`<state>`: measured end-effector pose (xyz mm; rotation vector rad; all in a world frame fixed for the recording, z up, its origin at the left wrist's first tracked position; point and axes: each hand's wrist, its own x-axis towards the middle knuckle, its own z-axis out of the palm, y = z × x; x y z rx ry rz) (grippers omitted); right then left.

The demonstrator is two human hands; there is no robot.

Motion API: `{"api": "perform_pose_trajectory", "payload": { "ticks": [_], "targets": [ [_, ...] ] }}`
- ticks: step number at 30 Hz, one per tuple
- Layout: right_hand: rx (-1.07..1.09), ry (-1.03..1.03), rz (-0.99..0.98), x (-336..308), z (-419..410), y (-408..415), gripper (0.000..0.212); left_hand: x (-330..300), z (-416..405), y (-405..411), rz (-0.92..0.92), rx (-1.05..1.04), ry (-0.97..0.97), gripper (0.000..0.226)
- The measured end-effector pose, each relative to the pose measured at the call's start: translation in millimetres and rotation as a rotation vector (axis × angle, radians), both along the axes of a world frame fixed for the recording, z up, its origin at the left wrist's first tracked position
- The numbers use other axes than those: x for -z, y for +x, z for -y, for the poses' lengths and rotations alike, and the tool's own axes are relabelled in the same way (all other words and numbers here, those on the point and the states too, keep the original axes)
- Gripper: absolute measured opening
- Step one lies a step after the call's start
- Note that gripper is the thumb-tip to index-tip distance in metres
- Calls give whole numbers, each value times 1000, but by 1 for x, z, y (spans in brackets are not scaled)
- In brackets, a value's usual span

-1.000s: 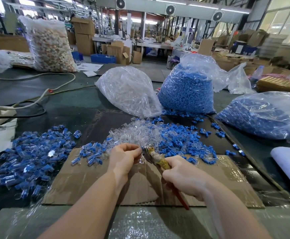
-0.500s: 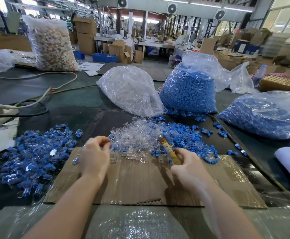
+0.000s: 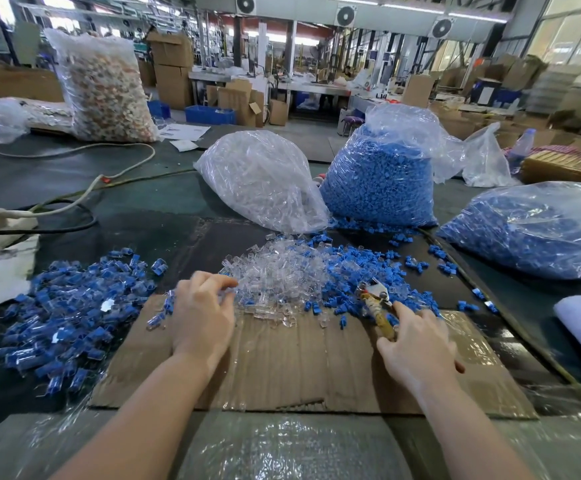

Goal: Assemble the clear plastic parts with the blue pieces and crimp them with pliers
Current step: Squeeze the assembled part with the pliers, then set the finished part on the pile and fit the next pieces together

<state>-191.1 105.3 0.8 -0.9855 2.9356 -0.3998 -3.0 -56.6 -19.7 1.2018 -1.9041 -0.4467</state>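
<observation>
Left hand (image 3: 202,315) half-curled, fingertips in clear parts (image 3: 275,275) — right hand (image 3: 417,344) seemingly gripping pliers (image 3: 377,304)

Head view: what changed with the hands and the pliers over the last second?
The hands, joined over the cardboard a second ago, have separated. The left hand moved left then forward to the clear parts pile. The right hand carried the pliers forward and right to the loose blue pieces, keeping hold. Bags and the finished pile stayed put.

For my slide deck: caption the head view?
Left hand reaches into clear parts; right hand holds pliers.
</observation>
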Motion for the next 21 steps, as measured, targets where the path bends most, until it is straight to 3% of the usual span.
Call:
{"api": "perform_pose_trajectory", "payload": {
  "ticks": [5,10,14,17,21],
  "targets": [
    [10,45,-29,9,-2,-3,66,3,-27,-31,32,250,21,13],
    [-8,128,-129,10,1,-1,67,9,-44,-50,60,358,69,17],
    [-204,-96,-322,12,10,11,46,14,-49,-56,68,378,76,17],
    [-402,-129,-291,16,23,21,32,17,-48,-55,65,397,40,19],
    [-443,-76,-216,25,36,27,32,18,-50,-52,85,456,-15,23]
  ]
}}
